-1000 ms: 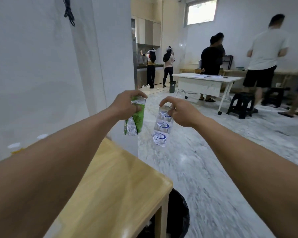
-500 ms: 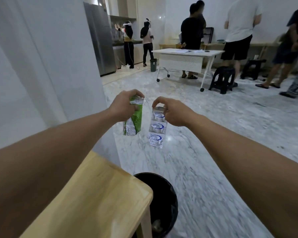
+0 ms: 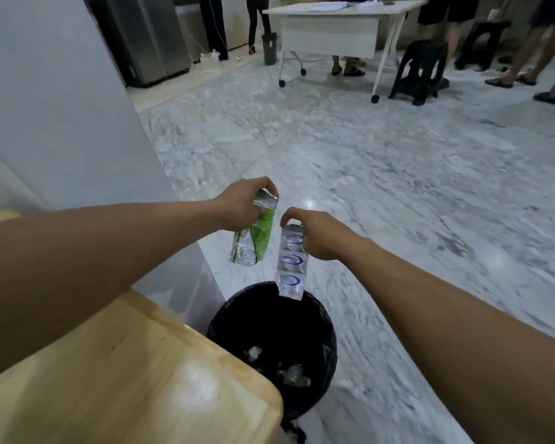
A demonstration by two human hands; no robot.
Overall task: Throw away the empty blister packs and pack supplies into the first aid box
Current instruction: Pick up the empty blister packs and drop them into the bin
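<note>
My left hand (image 3: 242, 203) grips the top of a green and silver blister pack (image 3: 255, 233), which hangs down from the fingers. My right hand (image 3: 314, 233) pinches the top of a silver blister strip with blue print (image 3: 291, 262). The strip hangs straight down, its lower end just over the far rim of a black bin (image 3: 329, 331). The bin stands on the floor beside the table corner and has a dark liner with some crumpled waste at the bottom. The green pack hangs a little left of and above the bin's opening. No first aid box is in view.
A light wooden table (image 3: 125, 379) fills the lower left, its rounded corner next to the bin. A white wall panel (image 3: 61, 107) stands on the left. Farther off are a white wheeled desk (image 3: 334, 30), black stools (image 3: 420, 72), a steel fridge (image 3: 148, 36) and several people standing.
My view has tilted down, so the bin now shows fully. Both hands have come lower and nearer to the bin, each holding its pack as before.
</note>
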